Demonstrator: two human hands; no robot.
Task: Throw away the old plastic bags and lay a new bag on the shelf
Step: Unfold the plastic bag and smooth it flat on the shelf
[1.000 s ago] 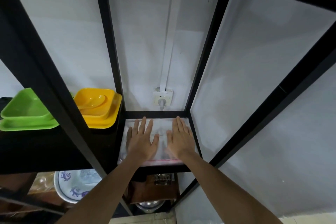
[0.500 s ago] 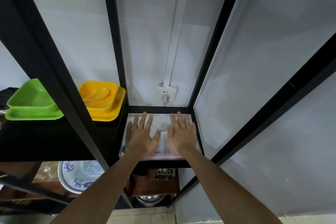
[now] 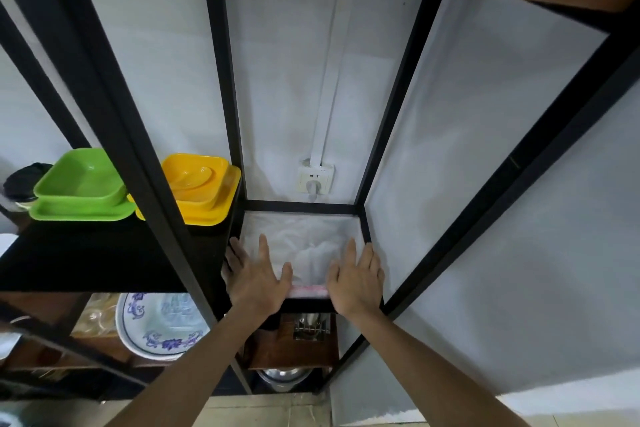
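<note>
A clear plastic bag (image 3: 304, 246) with a pink strip along its near edge lies flat on the small square shelf (image 3: 301, 206) of a black metal rack. My left hand (image 3: 254, 276) rests palm down on the bag's left side, its fingers spread and reaching the left frame. My right hand (image 3: 356, 279) lies flat on the bag's right front corner, close to the right frame bar. Both hands press on the bag without gripping it. The bag's middle shows wrinkled between them.
On the black shelf to the left stand yellow dishes (image 3: 199, 185) and green dishes (image 3: 83, 189). A wall socket (image 3: 315, 178) with a plug sits behind the shelf. Below are a blue-patterned plate (image 3: 162, 326), a wooden board (image 3: 287, 347) and a metal pot (image 3: 280, 380).
Both hands have slid apart and toward the front: the left to the bag's left edge, the right to its right front corner. More of the bag's middle now shows.
</note>
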